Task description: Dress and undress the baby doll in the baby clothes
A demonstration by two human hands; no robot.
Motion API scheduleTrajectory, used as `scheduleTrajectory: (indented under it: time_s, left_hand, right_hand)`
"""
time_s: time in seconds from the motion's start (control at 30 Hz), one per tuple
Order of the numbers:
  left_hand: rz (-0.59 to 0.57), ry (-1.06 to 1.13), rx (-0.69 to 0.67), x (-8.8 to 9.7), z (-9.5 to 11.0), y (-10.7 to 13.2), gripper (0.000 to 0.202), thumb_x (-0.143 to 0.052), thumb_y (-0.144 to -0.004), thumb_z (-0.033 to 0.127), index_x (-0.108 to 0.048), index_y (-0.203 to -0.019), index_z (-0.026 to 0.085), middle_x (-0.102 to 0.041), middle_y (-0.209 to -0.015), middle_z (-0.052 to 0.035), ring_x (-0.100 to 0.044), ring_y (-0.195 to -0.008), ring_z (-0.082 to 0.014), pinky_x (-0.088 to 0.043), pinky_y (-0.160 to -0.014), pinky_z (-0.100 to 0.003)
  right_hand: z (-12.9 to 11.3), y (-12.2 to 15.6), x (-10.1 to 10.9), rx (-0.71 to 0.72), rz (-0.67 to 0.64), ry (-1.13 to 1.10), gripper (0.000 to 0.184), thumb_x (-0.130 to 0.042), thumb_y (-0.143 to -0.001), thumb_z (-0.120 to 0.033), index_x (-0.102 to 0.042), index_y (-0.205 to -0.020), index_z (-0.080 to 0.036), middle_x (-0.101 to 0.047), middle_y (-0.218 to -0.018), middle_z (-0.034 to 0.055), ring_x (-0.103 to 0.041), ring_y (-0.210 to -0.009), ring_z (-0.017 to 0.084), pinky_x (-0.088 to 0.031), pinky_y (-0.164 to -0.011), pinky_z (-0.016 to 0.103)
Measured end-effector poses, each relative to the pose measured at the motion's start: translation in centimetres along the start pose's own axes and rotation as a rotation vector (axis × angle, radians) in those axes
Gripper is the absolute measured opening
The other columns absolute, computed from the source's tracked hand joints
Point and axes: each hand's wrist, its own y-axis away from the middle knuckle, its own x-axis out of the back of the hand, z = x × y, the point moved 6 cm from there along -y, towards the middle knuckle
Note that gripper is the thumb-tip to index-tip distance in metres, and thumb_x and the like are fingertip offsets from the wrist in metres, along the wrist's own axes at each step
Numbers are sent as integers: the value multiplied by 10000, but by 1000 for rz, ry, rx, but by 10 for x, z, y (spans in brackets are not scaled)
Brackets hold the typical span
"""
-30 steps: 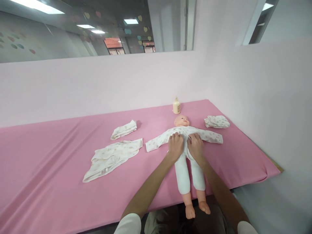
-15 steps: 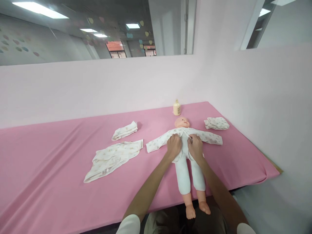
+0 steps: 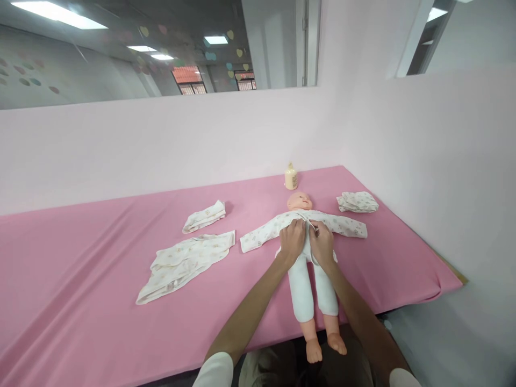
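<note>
- Working, apparently, at the front of the printed shirt (image 3: 276, 224), right of centre in the frame; probably drawing edges or ties together over the chest of the doll (image 3: 301, 282).
- Lying on its back in the same place, on the pink sheet (image 3: 88, 301), with head toward the top of the frame, sleeves stretched out to both sides, and bare feet past the near edge at lower right.
- Pinching, as far as visible, a narrow white strip (image 3: 311, 224) of the shirt front between thumb and forefinger of the right hand (image 3: 322, 240); perhaps a tie or a binding.
- Curling the left hand (image 3: 292, 237) over the shirt just beside the right one; cannot tell, with fingertips hidden, whether gripping cloth or only pressing.
- Calling next, by this reading, for a steady pinch on the strip, an equally firm hold on the opposite side, and gentle tension, so as not to ruck the cloth or drag the doll.
- Compared with half a second ago, bringing the left hand slightly nearer the right one, with less of the white chest showing between.
- Leaving unchanged the spread garment (image 3: 187, 266) and folded cloth (image 3: 205, 216) left of centre, the pump bottle (image 3: 291, 178) above the doll, and the patterned bundle (image 3: 357, 202) at right.
</note>
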Motion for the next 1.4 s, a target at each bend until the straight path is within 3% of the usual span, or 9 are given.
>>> scheduleTrajectory:
  time_s: [0.27,0.47,0.83,1.23,1.4]
  left_hand:
    - [-17,-28,9,-6,1,-3,337,-296,-996,264,-623,-998,185,-641,-977,-77,-626,-773,-196,-368,-608,-288]
    - [16,116,66,-5,-4,-5,350,-300,-1002,272,-569,-1210,189,-658,-1107,-77,-635,-880,-203,-384,-674,-293]
    - [25,118,-33,-3,-1,-4,309,-342,-997,280,-638,-983,194,-662,-975,-45,-606,-800,-169,-323,-620,-286]
    - [49,125,-84,-9,0,-2,289,-350,-987,234,-635,-959,196,-652,-971,-36,-590,-774,-156,-324,-620,-285]
    - [41,292,-52,-5,-4,-4,276,-374,-942,174,-650,-950,194,-667,-962,-40,-586,-806,-155,-362,-674,-269]
  right_hand:
    - [7,-4,0,-123,-32,-111,225,-481,-845,-337,-654,-826,-195,-692,-782,34,-573,-708,192,-425,-695,313]
    - [10,-4,-1,-154,-29,-157,214,-498,-835,-325,-661,-839,-186,-698,-799,34,-579,-738,194,-431,-707,312]
    - [12,-5,-3,-161,-34,-204,210,-513,-822,-341,-661,-822,-193,-701,-796,34,-596,-737,197,-454,-705,316]
    - [8,-3,-5,-93,-75,-104,280,-464,-845,-308,-702,-932,-189,-731,-925,67,-636,-826,221,-474,-811,366]
    - [4,-1,-6,63,-52,4,280,-441,-837,-233,-693,-953,-197,-716,-1067,86,-629,-991,238,-478,-892,402]
